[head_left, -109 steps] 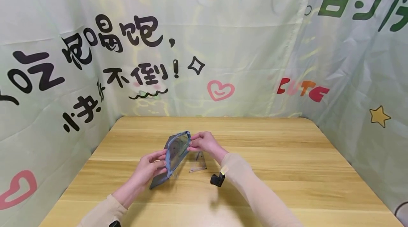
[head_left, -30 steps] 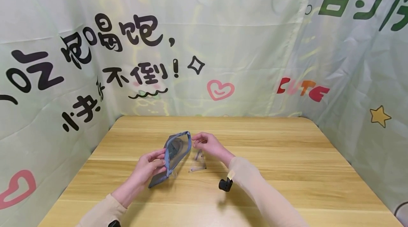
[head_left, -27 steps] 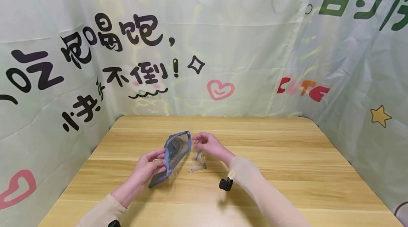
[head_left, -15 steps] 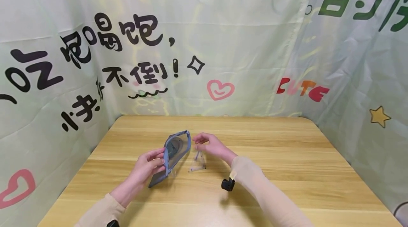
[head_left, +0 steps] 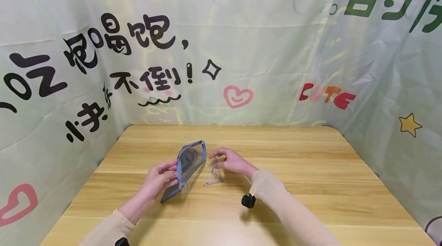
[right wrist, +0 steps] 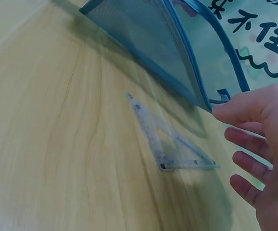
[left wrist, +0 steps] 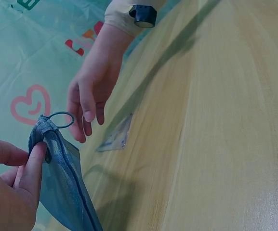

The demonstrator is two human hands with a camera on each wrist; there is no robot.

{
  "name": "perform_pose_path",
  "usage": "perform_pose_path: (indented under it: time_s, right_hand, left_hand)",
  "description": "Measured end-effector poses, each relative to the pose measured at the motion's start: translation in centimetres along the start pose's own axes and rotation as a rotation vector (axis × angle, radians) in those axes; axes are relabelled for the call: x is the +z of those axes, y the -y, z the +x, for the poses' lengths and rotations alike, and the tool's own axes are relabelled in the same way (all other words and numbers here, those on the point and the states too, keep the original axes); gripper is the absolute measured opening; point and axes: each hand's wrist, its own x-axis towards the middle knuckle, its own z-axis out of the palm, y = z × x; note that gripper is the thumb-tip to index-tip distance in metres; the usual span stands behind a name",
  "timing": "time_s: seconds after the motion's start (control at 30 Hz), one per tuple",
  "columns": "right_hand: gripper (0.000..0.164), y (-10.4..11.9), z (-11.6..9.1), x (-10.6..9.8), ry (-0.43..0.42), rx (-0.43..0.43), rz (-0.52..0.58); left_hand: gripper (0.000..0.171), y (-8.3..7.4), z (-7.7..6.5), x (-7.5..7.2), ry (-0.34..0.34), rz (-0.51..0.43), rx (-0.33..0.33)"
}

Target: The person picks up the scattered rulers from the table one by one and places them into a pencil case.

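Observation:
A blue-edged mesh zipper pouch (head_left: pixel 192 161) is tilted above the table with its mouth spread. My left hand (head_left: pixel 159 177) pinches it by the near edge, thumb and fingers on the rim in the left wrist view. Inside, a rounded see-through shape (head_left: pixel 189 157) shows through the mouth. To the right of the pouch, a clear triangular set square (right wrist: pixel 170 144) lies flat on the wood. My right hand (head_left: pixel 232 159) hovers just over its far corner, fingers loosely bent and apart, holding nothing. In the right wrist view a gap separates those fingers from the set square.
The wooden table (head_left: pixel 293 169) runs back to a printed cloth (head_left: pixel 269 54) that hangs behind it and on both sides. Small black cameras (head_left: pixel 248 201) are worn at the wrists. A zipper-pull loop (left wrist: pixel 61 120) hangs from the pouch end.
My right hand has let go of the pouch's far end and moved right and down to the set square. The left hand keeps its hold. The rounded shape inside the pouch shows more clearly.

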Motion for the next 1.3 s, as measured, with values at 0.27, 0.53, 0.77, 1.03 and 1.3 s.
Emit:
perform_pose_path:
  time_s: [0.27, 0.53, 0.77, 1.03, 1.3]
  right_hand:
    - [0.036, -0.9, -0.2, 0.4, 0.060, -0.021, -0.004]
    - [0.041, -1.7, -0.1, 0.8, 0.130, -0.088, -0.032]
    - [0.047, -2.1, -0.4, 0.6, 0.171, -0.126, -0.032]
    - [0.051, -2.3, -0.7, 0.3, 0.196, -0.102, -0.070]
    - [0.057, -1.8, -1.2, -0.1, 0.217, -0.068, -0.158]
  left_hand:
    - [0.052, 0.1, 0.1, 0.0, -0.007, -0.003, 0.002]
    - [0.052, 0.1, 0.1, 0.0, -0.005, -0.008, 0.001]
    - [0.052, 0.1, 0.0, 0.1, 0.001, -0.013, 0.000]
    - [0.052, 0.1, 0.0, 0.0, 0.005, -0.020, -0.001]
    - [0.054, 0.1, 0.0, 0.0, 0.015, -0.033, 0.003]
